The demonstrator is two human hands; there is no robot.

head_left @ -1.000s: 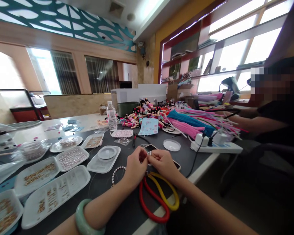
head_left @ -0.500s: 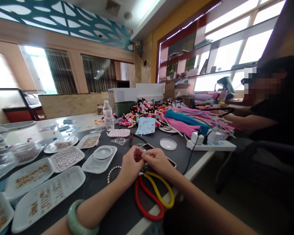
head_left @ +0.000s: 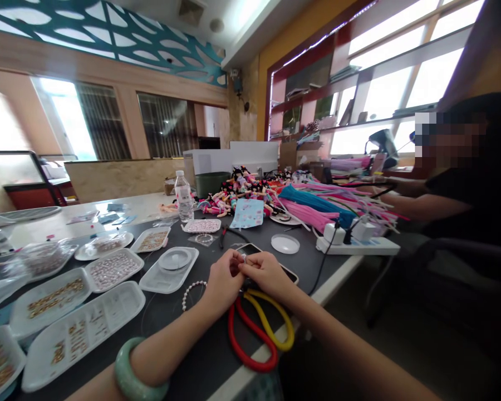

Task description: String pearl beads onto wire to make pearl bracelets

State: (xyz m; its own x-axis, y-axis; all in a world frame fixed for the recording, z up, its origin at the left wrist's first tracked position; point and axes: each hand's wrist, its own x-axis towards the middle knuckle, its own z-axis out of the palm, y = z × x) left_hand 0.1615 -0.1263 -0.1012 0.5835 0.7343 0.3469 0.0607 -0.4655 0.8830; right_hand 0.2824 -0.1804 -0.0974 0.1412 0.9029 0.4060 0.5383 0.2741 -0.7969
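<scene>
My left hand (head_left: pixel 225 277) and my right hand (head_left: pixel 261 269) meet fingertip to fingertip over the table. Both are closed in a pinch around a small, shiny, whitish piece (head_left: pixel 244 259), mostly hidden by the fingers; its kind cannot be made out. Below them lies a hand tool with one red handle (head_left: pixel 253 356) and one yellow handle (head_left: pixel 281 337); its head is hidden beneath my hands. A phone (head_left: pixel 292 275) lies partly behind my right hand. Left of my left hand, a string of pearl-like beads (head_left: pixel 186 294) rests on the dark tabletop, and a thin clear line runs nearby.
On the left stand white trays of gold-coloured parts (head_left: pixel 54 301) and pale beads (head_left: pixel 112 270). A tray with a round lid (head_left: pixel 175 259), a water bottle (head_left: pixel 184 197) and a heap of dolls (head_left: pixel 237 192) lie farther back. A power strip (head_left: pixel 359 245) and another person (head_left: pixel 476 184) are at right.
My fingertips have closed further over the small shiny piece, so less of it shows. The whole view has shifted very slightly; the things on the table stay put.
</scene>
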